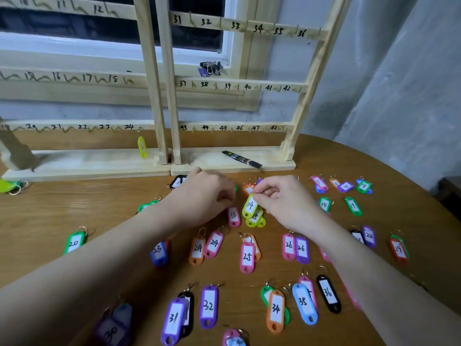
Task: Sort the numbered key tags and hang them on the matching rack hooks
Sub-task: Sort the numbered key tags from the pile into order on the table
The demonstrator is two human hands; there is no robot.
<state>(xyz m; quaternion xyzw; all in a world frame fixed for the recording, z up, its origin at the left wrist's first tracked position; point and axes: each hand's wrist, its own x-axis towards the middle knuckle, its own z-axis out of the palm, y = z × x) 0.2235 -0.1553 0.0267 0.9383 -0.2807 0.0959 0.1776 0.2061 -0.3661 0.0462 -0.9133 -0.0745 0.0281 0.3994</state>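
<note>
Key tags lie scattered over wooden table, numbers up, from 6 o'clock outward. Centre: right hand pinches ring of yellow-green tag 14; left hand curled, fingertips at pink tag 13, grip unclear. At 12 o'clock, numbered racks; yellow tag hangs under 24.

A black marker pen is lying tilted on a wooden base, a bunch of dark keys is sitting on the white window sill, and a grey wall is standing behind the round wooden table.
</note>
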